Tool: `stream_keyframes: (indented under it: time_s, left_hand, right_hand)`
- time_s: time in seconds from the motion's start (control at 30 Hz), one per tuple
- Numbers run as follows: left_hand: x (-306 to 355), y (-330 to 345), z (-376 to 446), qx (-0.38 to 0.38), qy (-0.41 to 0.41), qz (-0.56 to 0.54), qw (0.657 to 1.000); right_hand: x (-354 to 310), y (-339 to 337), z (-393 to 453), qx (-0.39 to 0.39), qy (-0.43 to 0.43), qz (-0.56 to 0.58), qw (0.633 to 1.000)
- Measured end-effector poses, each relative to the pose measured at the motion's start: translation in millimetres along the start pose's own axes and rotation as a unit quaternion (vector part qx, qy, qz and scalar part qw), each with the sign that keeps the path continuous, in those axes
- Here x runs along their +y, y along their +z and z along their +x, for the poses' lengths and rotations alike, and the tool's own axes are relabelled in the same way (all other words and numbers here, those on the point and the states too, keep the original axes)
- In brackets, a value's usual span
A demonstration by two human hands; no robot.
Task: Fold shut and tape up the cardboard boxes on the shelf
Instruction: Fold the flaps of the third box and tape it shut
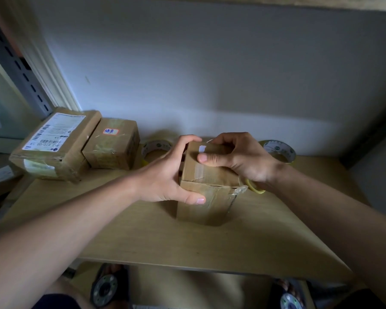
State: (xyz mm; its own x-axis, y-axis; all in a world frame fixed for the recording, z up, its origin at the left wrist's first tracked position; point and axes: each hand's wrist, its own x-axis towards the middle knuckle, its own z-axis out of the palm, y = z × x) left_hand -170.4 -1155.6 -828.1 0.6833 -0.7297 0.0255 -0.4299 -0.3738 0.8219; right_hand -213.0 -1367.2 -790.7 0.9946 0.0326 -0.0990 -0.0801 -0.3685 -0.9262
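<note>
A small brown cardboard box (210, 188) stands upright in the middle of the wooden shelf (143, 230), its top flaps folded down. My left hand (167, 175) grips its left side, thumb pressed on the front top edge. My right hand (239, 157) holds the top from the right, thumb lying on the top flap. A yellow-edged tape roll (255, 189) hangs round my right wrist, mostly hidden under the hand, and a loose tape end (240, 190) sticks out at the box's right corner.
Two taped boxes, one flat and labelled (54, 143) and one smaller (113, 143), lie at the back left. Two tape rolls stand against the wall: one behind my left hand (155, 148), one at the right (280, 150). My sandalled feet show below the shelf edge.
</note>
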Motion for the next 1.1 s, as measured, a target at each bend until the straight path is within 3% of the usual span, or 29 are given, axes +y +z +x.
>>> stream_keyframes:
  time_s: [0.4, 0.7, 0.8, 0.9, 1.1]
  left_hand:
    - [0.1, 1.9, 0.4, 0.006, 0.022, -0.033, 0.999]
    - [-2.3, 1.9, -0.3, 0.005, 0.026, -0.043, 0.999]
    - [-2.8, 1.3, -0.4, 0.002, 0.03, -0.038, 0.999]
    - [-2.0, 1.4, -1.9, 0.006, 0.036, -0.014, 0.999]
    - [-2.1, -0.3, -2.6, 0.004, 0.032, 0.009, 0.999]
  right_hand:
    - [-4.5, 7.8, 5.6, 0.059, 0.04, 0.104, 0.992]
    - [-6.7, 9.7, 5.7, 0.087, 0.069, 0.097, 0.989]
    - [-1.6, 10.5, 7.4, 0.107, 0.025, -0.002, 0.994]
    - [3.6, 6.3, 2.7, 0.064, -0.031, -0.049, 0.996]
    - [3.0, -3.5, -9.1, -0.05, -0.038, -0.065, 0.996]
